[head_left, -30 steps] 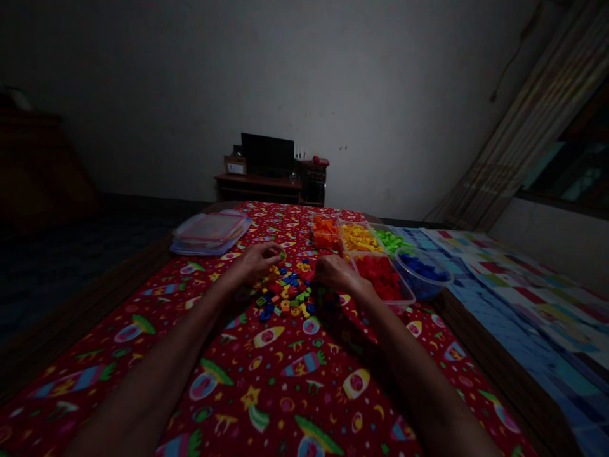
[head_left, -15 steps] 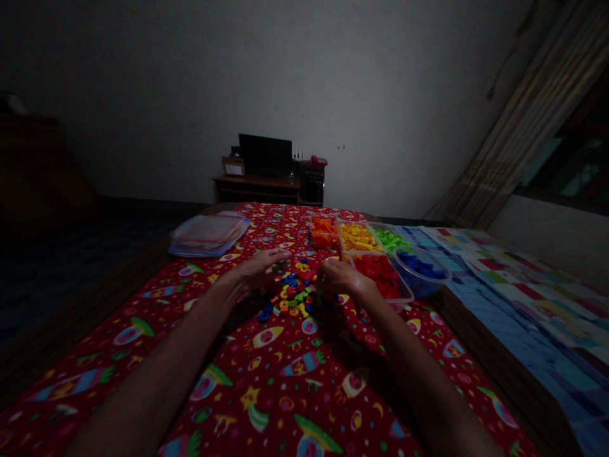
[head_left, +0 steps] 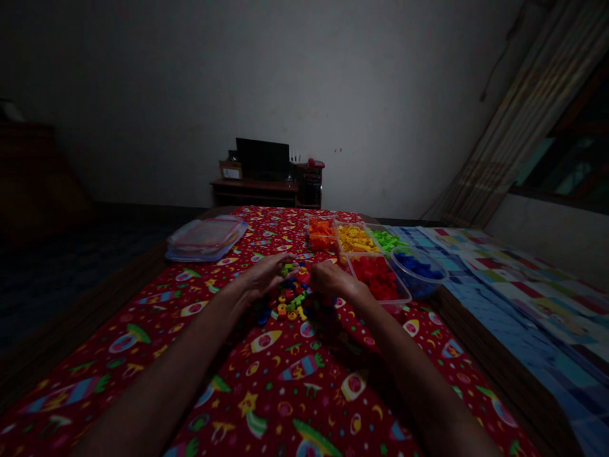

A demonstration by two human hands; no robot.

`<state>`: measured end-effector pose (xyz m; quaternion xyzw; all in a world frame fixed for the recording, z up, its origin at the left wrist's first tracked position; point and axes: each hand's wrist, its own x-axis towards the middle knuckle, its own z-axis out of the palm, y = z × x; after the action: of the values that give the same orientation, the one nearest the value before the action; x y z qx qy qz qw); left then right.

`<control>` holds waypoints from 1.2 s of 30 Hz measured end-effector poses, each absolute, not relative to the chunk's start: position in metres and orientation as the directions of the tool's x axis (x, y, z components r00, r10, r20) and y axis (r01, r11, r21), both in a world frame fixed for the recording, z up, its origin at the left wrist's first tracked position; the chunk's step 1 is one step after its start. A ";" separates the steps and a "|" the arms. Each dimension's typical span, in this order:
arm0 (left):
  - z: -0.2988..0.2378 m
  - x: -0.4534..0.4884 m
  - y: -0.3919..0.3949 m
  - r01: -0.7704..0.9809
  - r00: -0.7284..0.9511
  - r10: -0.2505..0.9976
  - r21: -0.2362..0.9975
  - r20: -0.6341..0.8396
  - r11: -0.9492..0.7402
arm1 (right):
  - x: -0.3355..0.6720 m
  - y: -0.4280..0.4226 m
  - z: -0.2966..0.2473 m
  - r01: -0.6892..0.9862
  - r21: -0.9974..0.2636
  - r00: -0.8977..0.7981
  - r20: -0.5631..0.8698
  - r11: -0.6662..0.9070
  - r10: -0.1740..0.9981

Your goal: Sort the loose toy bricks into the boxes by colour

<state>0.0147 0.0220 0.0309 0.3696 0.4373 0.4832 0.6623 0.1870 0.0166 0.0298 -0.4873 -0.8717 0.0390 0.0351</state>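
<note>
A loose pile of small plastic building pieces in red, yellow, green and blue lies on the red patterned cloth. At its left side my left hand is loosely cupped, with green pieces between thumb and fingers. Over the right side of the pile, my right hand is closed, fingers pinched downward; whatever they grip is hidden. Close to that hand stands a clear box of red pieces.
Beyond the red box are tubs of orange pieces, yellow pieces and green pieces. A round bowl of blue pieces stands right. Stacked lids lie left. A monitor stands at the wall.
My left hand has moved right, its green pieces now showing more clearly. My right hand has shifted slightly left over the pile. The whole view has tilted a little.
</note>
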 end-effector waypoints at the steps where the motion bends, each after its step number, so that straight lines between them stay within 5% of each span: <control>1: 0.029 0.015 0.023 -0.344 0.140 0.963 0.901 -0.229 0.265 | 0.188 0.019 0.032 0.847 -0.164 -0.500 0.081 0.506 0.862; 7: 0.020 0.019 0.026 -0.367 0.254 0.939 0.876 -0.231 0.314 | 0.186 0.020 0.031 0.719 -0.410 -0.474 0.302 0.562 0.827; 12: 0.020 0.025 0.022 -0.317 0.349 0.914 0.893 -0.205 0.321 | 0.183 0.021 0.016 0.607 -0.347 -0.656 0.290 0.715 0.697; 21: 0.016 0.026 0.023 -0.298 0.310 0.930 0.908 -0.200 0.294 | 0.191 0.028 0.016 0.644 -0.339 -0.626 0.283 0.686 0.727; 26: 0.009 0.020 0.031 -0.195 0.173 0.983 0.976 -0.066 0.100 | 0.223 0.031 0.046 0.809 -0.297 -0.420 0.311 0.507 0.853; 36: -0.002 0.003 0.047 -0.071 0.163 0.986 0.996 -0.047 0.059 | 0.340 0.111 0.086 0.998 -0.054 0.051 0.131 -0.045 0.990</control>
<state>0.0034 0.0469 -0.0019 0.5060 0.4519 0.4630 0.5703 0.3403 0.1107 0.0857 -0.7221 -0.6881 -0.0290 0.0648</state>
